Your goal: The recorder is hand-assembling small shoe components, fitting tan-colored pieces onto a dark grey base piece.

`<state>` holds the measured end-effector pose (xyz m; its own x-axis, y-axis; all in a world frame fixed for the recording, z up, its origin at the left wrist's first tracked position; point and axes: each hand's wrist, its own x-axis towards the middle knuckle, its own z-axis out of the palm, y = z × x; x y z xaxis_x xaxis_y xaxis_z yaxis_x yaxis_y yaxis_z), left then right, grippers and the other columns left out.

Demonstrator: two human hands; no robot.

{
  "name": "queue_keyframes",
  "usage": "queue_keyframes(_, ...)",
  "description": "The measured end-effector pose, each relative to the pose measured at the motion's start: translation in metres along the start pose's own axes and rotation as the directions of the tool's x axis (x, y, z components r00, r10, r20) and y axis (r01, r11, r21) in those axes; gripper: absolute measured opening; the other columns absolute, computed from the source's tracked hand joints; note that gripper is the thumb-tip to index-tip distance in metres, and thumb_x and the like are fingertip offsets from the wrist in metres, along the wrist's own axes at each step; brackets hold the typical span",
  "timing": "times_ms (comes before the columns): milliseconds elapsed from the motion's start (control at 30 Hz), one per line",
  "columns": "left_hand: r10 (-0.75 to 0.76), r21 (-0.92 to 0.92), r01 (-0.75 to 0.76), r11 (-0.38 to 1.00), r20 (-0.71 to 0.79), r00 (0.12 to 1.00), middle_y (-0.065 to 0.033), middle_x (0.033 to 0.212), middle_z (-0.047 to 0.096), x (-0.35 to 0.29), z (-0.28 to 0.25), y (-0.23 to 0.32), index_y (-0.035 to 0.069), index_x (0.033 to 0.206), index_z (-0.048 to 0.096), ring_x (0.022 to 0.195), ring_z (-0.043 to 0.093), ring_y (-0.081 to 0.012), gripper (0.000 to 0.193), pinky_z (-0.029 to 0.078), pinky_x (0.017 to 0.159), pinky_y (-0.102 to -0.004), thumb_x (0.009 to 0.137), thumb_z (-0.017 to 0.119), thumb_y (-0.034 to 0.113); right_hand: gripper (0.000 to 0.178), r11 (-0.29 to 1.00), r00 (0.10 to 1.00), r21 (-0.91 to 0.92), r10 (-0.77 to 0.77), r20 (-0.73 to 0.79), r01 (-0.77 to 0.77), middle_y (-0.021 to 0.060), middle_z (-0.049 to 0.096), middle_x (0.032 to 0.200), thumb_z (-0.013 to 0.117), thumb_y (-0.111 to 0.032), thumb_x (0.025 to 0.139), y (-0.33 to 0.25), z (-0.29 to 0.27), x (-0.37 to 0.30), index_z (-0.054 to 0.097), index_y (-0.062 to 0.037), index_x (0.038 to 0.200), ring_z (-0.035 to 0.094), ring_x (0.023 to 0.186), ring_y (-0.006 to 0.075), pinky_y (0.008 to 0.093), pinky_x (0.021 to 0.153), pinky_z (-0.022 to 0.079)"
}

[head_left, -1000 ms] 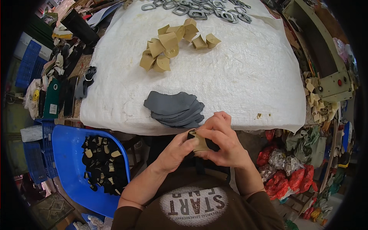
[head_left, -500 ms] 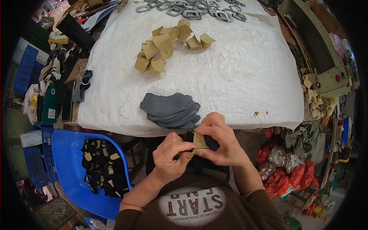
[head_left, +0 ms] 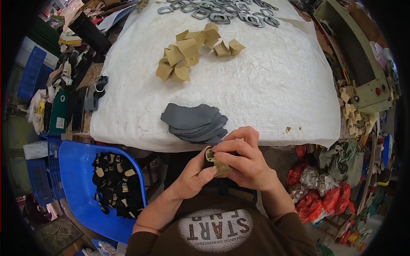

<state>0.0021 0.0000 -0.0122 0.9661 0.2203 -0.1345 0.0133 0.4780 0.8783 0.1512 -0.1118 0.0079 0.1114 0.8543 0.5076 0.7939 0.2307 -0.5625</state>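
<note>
Between both hands, close to my body and in front of the table's near edge, is a tan shoe heel (head_left: 222,169) with dark covering material along its side. Its hollowed, holed end faces up. My left hand (head_left: 194,174) grips it from the left, the thumb pressed on its lower side. From the right, my right hand (head_left: 247,162) holds it with bent fingers over its top. Just beyond my hands lies a fanned stack of dark grey cut pieces (head_left: 194,121). Farther up the table sits a loose group of bare tan heels (head_left: 188,51).
A white woven sheet (head_left: 265,85) covers the table, with grey oval rings (head_left: 220,18) at its far edge. At my left stands a blue basin (head_left: 77,187) of black-covered heels (head_left: 115,183). Red plastic bags (head_left: 314,205) and a green-grey machine (head_left: 371,91) are at the right.
The heel has been turned so its hollowed end shows. My left fingers have moved around its left side, and my right fingers now lie over its top. The view has shifted slightly.
</note>
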Motion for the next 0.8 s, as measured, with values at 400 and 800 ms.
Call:
queue_keyframes(400,0.116,0.161,-0.096,0.982,-0.116,0.986,-0.0047,0.085,0.057,0.008,-0.005,0.006,-0.001,0.123,0.04,0.074,0.051,-0.008,0.044,0.045,0.067,-0.0241,0.087,0.051,0.024,0.021,0.695,0.782,0.57,0.607,-0.14,-0.437,0.0096,0.053,0.096,0.061,-0.01,0.088,-0.016,0.015,-0.01,0.055,0.0019,0.105,0.054,0.081,0.0166,0.0259,0.072,0.044)
queue_keyframes(800,0.323,0.546,-0.177,0.819,-0.183,0.928,-0.0105,0.085,0.055,0.011,0.011,-0.004,0.0,0.115,0.037,0.074,0.053,-0.0168,0.037,0.046,0.068,-0.0306,0.089,0.052,0.023,0.014,0.879,0.839,0.36,0.434,-0.328,-0.314,0.0139,0.059,0.086,0.057,0.005,0.084,-0.021,0.036,-0.009,0.058,0.0027,0.097,0.058,0.074,0.0271,0.0306,0.066,0.047)
